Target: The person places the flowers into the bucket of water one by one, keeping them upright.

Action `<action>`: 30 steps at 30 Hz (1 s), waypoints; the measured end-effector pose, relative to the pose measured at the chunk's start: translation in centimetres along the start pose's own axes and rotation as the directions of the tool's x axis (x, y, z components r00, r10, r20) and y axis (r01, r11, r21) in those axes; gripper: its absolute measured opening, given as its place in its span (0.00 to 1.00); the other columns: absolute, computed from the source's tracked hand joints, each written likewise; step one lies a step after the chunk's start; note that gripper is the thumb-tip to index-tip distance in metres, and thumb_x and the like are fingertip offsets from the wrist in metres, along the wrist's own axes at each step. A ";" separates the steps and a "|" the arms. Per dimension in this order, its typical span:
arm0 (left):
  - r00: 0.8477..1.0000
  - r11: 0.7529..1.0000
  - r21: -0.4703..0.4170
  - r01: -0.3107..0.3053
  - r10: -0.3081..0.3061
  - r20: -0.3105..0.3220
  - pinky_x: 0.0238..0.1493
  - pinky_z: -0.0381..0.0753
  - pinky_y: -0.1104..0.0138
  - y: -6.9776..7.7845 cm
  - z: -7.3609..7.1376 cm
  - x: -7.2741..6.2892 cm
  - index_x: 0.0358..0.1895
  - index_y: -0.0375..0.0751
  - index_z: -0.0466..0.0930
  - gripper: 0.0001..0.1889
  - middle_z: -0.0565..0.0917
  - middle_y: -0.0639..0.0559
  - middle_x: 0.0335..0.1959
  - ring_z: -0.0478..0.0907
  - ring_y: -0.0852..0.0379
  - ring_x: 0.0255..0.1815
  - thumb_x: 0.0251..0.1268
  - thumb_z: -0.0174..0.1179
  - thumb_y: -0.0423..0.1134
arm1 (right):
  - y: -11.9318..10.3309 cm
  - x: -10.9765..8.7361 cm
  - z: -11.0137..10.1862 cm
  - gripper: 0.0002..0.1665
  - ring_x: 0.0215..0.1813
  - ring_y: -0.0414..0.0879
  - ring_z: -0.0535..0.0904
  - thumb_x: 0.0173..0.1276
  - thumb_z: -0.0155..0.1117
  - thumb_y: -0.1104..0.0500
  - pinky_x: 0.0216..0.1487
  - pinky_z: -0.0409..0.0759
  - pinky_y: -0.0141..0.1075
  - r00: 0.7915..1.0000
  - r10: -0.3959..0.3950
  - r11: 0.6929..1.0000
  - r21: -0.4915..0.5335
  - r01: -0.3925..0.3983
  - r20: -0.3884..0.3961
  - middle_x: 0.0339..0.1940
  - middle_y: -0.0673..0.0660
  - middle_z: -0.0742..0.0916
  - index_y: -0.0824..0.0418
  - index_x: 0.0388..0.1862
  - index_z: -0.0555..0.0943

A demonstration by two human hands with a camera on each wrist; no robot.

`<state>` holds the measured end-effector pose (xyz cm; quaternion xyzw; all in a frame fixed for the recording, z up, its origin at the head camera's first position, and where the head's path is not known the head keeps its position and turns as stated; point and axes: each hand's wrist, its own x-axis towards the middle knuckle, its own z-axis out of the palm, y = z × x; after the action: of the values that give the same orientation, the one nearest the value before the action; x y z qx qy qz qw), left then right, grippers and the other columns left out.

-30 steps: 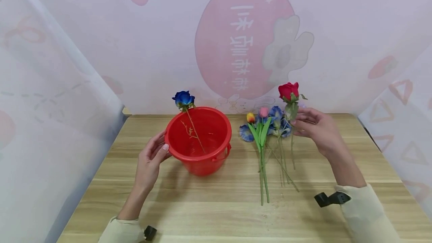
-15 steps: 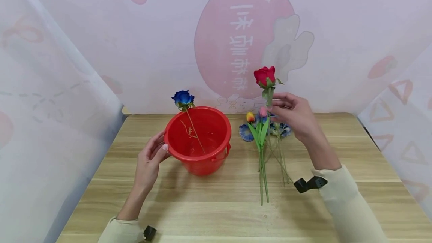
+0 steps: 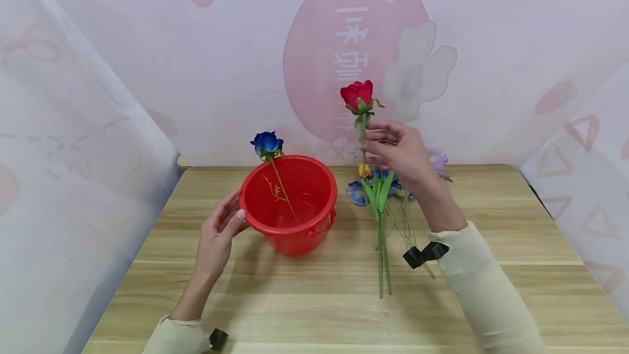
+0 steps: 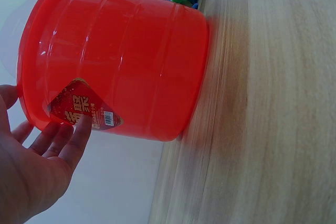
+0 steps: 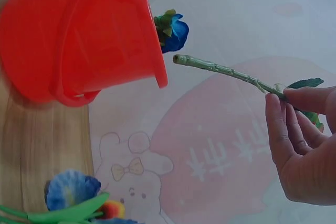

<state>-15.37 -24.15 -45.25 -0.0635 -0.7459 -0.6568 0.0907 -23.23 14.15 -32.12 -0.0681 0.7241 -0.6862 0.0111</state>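
A red plastic bucket [image 3: 290, 242] stands upright left of the table's middle. My left hand [image 3: 218, 236] holds its left rim, fingers against the outer wall under the lip and thumb at the edge, beside a diamond-shaped label [image 4: 84, 106]. Inside leans a blue rose [image 3: 267, 143], its bloom above the far rim. My right hand [image 3: 400, 152] pinches a red rose [image 3: 357, 95] by its green stem [image 5: 226, 70] between thumb and fingers. The rose is upright in the air, right of the bucket. In the right wrist view the stem's cut end is just above rim level, outside the bucket.
Right of the bucket lie tulips [image 3: 381, 201] with green leaves, blue flowers [image 3: 358, 194] and a lilac flower [image 3: 439, 161], partly hidden by my right hand. A printed cloth backdrop [image 3: 226, 70] rises behind the wooden table [image 3: 314, 310].
My right hand has lifted the red rose off the flower pile and carried it up and left toward the bucket. The left hand and bucket have stayed put.
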 end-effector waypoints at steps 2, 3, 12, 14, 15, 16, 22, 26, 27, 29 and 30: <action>1.000 1.000 -0.001 -0.002 0.002 0.002 0.55 0.89 0.72 0.0 0.0 0.0 0.81 0.42 0.68 0.27 0.76 0.36 0.75 0.86 0.61 0.64 0.85 0.57 0.40 | -0.1 0.3 0.6 0.29 0.46 0.41 0.90 0.75 0.70 0.66 0.45 0.93 0.34 1.000 -0.013 1.000 0.017 0.013 0.002 0.54 0.55 0.85 0.66 0.72 0.76; 1.000 1.000 -0.001 -0.003 0.003 0.003 0.55 0.89 0.72 0.0 0.0 0.0 0.81 0.42 0.68 0.27 0.76 0.36 0.75 0.86 0.61 0.64 0.85 0.57 0.40 | -0.2 0.4 0.9 0.28 0.46 0.41 0.90 0.74 0.70 0.66 0.45 0.93 0.35 1.000 -0.019 1.000 0.024 0.018 0.002 0.53 0.55 0.86 0.66 0.71 0.76; 1.000 1.000 -0.001 -0.005 0.005 0.007 0.55 0.89 0.72 0.0 0.1 0.0 0.81 0.42 0.68 0.27 0.76 0.35 0.75 0.85 0.59 0.64 0.85 0.56 0.40 | -0.1 1.3 3.5 0.26 0.49 0.45 0.89 0.74 0.70 0.68 0.45 0.93 0.37 0.999 -0.030 0.997 0.074 0.030 0.010 0.51 0.55 0.86 0.67 0.69 0.78; 1.000 1.000 0.002 -0.004 0.004 0.006 0.55 0.89 0.72 0.0 0.0 0.0 0.81 0.43 0.68 0.27 0.76 0.36 0.75 0.85 0.59 0.64 0.85 0.56 0.41 | -0.1 1.5 4.1 0.26 0.48 0.45 0.89 0.73 0.71 0.68 0.45 0.93 0.37 1.000 -0.031 0.996 0.080 0.030 0.007 0.52 0.56 0.87 0.66 0.69 0.78; 1.000 1.000 0.002 -0.004 0.004 0.006 0.55 0.89 0.72 0.0 0.0 0.0 0.81 0.43 0.68 0.27 0.76 0.36 0.75 0.85 0.59 0.64 0.85 0.56 0.41 | -0.1 1.6 4.4 0.26 0.48 0.45 0.89 0.73 0.71 0.68 0.45 0.93 0.37 1.000 -0.029 0.996 0.084 0.028 0.008 0.52 0.56 0.87 0.66 0.69 0.79; 1.000 1.000 0.002 -0.003 0.003 0.005 0.55 0.89 0.72 0.0 0.0 0.0 0.81 0.43 0.68 0.27 0.76 0.36 0.75 0.86 0.58 0.64 0.85 0.56 0.41 | -0.2 1.7 4.7 0.26 0.47 0.45 0.90 0.73 0.71 0.68 0.45 0.93 0.38 1.000 -0.025 0.996 0.083 0.024 0.010 0.52 0.56 0.87 0.66 0.69 0.79; 1.000 1.000 0.007 0.000 0.000 0.004 0.55 0.89 0.72 0.0 0.0 0.0 0.81 0.44 0.68 0.27 0.76 0.36 0.75 0.85 0.59 0.64 0.85 0.57 0.41 | 0.2 2.1 6.6 0.26 0.47 0.44 0.90 0.73 0.72 0.67 0.50 0.93 0.45 0.999 -0.014 0.996 0.089 0.010 0.042 0.55 0.60 0.88 0.64 0.68 0.80; 1.000 1.000 0.008 0.002 -0.002 0.001 0.55 0.89 0.72 0.0 0.0 -0.1 0.81 0.44 0.68 0.27 0.77 0.37 0.74 0.86 0.60 0.64 0.85 0.57 0.41 | 0.6 2.4 7.7 0.25 0.48 0.47 0.89 0.73 0.72 0.68 0.56 0.91 0.54 0.997 -0.017 0.996 0.090 0.011 0.069 0.56 0.63 0.87 0.65 0.68 0.80; 1.000 1.000 0.008 0.002 -0.002 0.001 0.55 0.89 0.72 0.0 0.0 -0.1 0.81 0.44 0.68 0.27 0.77 0.37 0.74 0.86 0.60 0.64 0.85 0.57 0.41 | 0.7 2.5 7.9 0.25 0.48 0.47 0.89 0.74 0.71 0.68 0.56 0.91 0.55 0.997 -0.018 0.996 0.086 0.012 0.072 0.55 0.63 0.87 0.65 0.67 0.80; 1.000 1.000 0.007 0.003 -0.003 0.000 0.55 0.89 0.72 0.0 0.1 -0.2 0.81 0.44 0.68 0.27 0.77 0.37 0.74 0.86 0.60 0.64 0.85 0.57 0.41 | 0.9 2.5 8.3 0.24 0.48 0.47 0.88 0.74 0.71 0.67 0.58 0.89 0.58 0.997 -0.019 0.997 0.080 0.013 0.077 0.55 0.63 0.87 0.64 0.67 0.80; 1.000 1.000 0.005 0.003 -0.003 0.000 0.55 0.89 0.72 0.0 0.1 -0.2 0.81 0.44 0.68 0.27 0.77 0.37 0.74 0.86 0.60 0.64 0.85 0.57 0.41 | 0.9 2.6 8.5 0.24 0.49 0.48 0.88 0.74 0.71 0.67 0.59 0.89 0.59 0.997 -0.018 0.997 0.079 0.012 0.075 0.55 0.63 0.87 0.64 0.67 0.80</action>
<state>-15.20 -24.04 -45.27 -0.0618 -0.7478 -0.6549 0.0899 -24.94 5.48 -33.31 -0.0990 0.6950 -0.7113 0.0363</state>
